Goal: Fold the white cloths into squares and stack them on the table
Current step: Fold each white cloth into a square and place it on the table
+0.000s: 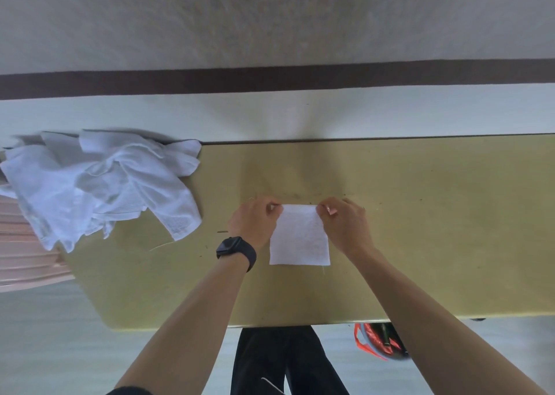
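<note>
A small white cloth [299, 238], folded into a near square, lies flat in the middle of the yellowish table [435, 229]. My left hand [255, 222] pinches its far left corner, a dark watch on that wrist. My right hand [345, 223] pinches its far right corner. A loose heap of unfolded white cloths [102, 184] sits at the table's far left corner, partly hanging over the edge.
A pale wall with a dark stripe [270, 82] runs behind the table. Pink slatted material [27, 250] shows at the left under the heap. A red and black object [380, 342] lies on the floor below the table's near edge, beside my dark trousers [285, 361].
</note>
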Demonstrator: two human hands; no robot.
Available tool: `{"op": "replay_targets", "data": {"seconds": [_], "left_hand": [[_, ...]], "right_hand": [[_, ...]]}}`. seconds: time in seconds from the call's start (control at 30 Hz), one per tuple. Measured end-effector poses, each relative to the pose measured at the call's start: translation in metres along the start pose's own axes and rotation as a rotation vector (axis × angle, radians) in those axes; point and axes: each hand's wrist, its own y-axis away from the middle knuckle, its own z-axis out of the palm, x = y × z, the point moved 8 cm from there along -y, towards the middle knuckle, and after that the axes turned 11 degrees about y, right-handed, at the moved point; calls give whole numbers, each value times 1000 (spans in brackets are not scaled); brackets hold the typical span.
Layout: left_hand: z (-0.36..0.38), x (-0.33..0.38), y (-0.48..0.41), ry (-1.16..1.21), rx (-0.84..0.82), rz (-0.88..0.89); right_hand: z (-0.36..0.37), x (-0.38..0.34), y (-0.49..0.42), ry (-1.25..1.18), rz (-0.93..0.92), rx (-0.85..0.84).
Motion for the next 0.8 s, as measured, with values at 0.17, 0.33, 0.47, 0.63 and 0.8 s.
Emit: {"op": "replay_targets", "data": {"seconds": [0.17,0.33,0.47,0.63,0.8], "left_hand": [[5,26,2,-163,0,247],[18,31,5,-403,-107,308],[16,6,19,-442,-186,-7],[18,-21,50,-201,-119,-254],[30,-33,56,157,-28,-395]], "right_hand": [[-5,9,11,-80,134,-2],[9,33,59,-24,235,-125],[19,43,85,24,362,-134],[30,28,88,-49,421,-145],[36,19,79,-111,462,-156]]}}
